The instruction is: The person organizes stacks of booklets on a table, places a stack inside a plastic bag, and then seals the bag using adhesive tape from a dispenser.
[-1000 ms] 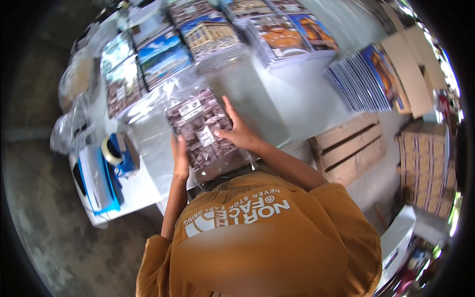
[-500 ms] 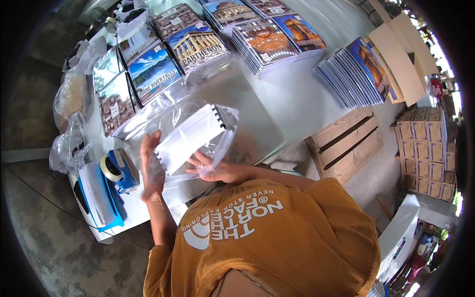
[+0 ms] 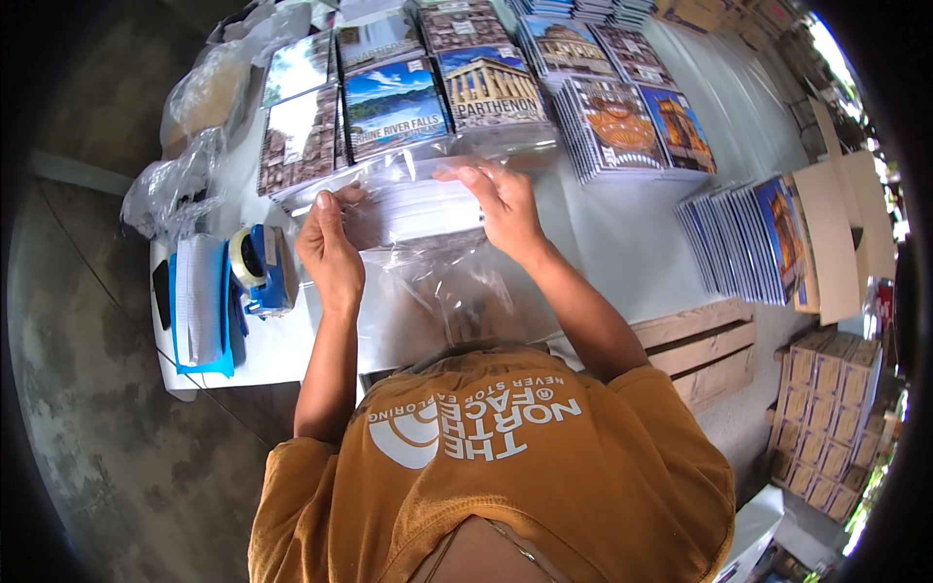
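A stack of notebooks [image 3: 418,212], white page edges showing, lies inside a clear plastic bag [image 3: 452,277] in front of me. My left hand [image 3: 332,251] grips its left end, thumb on top. At the right end, the thumb and fingers of my right hand [image 3: 507,206] are closed on the bagged stack. The loose part of the bag hangs down toward my body. Just beyond my hands stand piles of spiral notebooks with picture covers, among them one with a waterfall [image 3: 397,105] and one with a columned temple [image 3: 491,87].
A blue tape dispenser [image 3: 267,272] and a white roll [image 3: 201,301] lie on the left of the white table [image 3: 641,248]. Crumpled plastic [image 3: 185,194] sits behind them. More notebooks [image 3: 743,243] lean by an open carton [image 3: 846,233] at right. Small boxes [image 3: 826,408] are stacked on the floor.
The bagged stack has turned from a slant to lie level and moved away from my body. My right hand went from spread fingers under it to gripping its right end. The view has shifted.
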`<state>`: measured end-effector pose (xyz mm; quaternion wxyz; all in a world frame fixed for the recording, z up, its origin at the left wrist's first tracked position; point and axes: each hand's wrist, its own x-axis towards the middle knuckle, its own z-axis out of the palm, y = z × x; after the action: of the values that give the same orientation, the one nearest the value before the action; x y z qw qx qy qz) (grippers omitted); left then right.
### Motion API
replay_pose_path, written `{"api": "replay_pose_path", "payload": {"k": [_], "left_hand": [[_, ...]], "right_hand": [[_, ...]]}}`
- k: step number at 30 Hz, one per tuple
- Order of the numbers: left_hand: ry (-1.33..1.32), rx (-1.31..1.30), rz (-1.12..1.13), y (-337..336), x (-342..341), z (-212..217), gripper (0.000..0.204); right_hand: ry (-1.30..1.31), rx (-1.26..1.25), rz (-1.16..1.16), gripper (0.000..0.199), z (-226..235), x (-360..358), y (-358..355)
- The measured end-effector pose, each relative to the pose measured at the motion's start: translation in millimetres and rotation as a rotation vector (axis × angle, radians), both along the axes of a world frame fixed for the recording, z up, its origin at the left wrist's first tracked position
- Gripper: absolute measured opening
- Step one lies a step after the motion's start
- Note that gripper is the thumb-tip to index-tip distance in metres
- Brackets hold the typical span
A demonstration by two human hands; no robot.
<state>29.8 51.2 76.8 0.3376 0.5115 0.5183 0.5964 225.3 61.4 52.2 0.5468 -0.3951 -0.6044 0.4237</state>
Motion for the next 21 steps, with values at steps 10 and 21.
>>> {"api": "replay_pose_path", "payload": {"k": [10, 21], "left_hand": [[-0.083, 0.383, -0.051, 29, -26, -7, 0.099], [0.423, 0.261, 0.114, -15, -7, -50, 0.033]], "right_hand": [[0.389, 0.035, 0.117, 0.117, -26, -7, 4], [0.112, -0.010, -0.539, 0.036, -23, -57, 6]]}}
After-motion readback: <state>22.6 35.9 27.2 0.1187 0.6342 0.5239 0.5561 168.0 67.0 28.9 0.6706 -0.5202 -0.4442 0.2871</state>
